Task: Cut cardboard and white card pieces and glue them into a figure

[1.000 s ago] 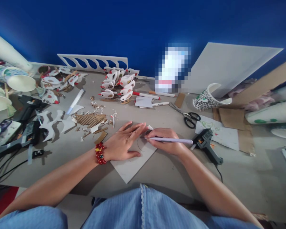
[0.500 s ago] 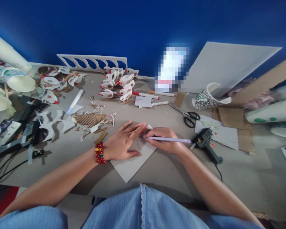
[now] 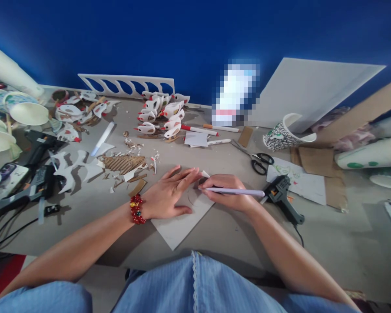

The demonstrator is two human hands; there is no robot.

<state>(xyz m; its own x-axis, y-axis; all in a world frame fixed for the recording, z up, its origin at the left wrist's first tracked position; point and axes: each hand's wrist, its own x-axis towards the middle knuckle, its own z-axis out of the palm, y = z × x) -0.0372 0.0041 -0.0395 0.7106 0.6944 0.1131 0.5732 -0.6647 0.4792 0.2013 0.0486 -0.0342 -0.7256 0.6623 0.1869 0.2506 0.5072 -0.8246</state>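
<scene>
On the table in front of me lies a white sheet of card [image 3: 174, 232], turned cornerwise, with a thin curved line drawn on it. My left hand [image 3: 171, 193] rests flat across the card, fingers stretched out and thumb apart. A slim pale purple pen [image 3: 236, 191] sits in my right hand [image 3: 230, 191], whose fingers pinch it close to its tip. That tip is at the card, near my left fingertips, and partly hidden by my fingers. A red beaded bracelet [image 3: 137, 209] circles my left wrist.
Several white bird cutouts [image 3: 146, 128] stand at the back. Corrugated cardboard [image 3: 125, 164] and scraps lie left. Scissors [image 3: 259, 161], a glue gun [image 3: 282, 198] and a patterned paper cup [image 3: 278, 134] are on the right. More glue guns [image 3: 41, 182] lie far left. A pixelated bright screen [image 3: 234, 93] leans behind.
My right hand and the pen have shifted slightly to the right along the card. My left hand stays in place.
</scene>
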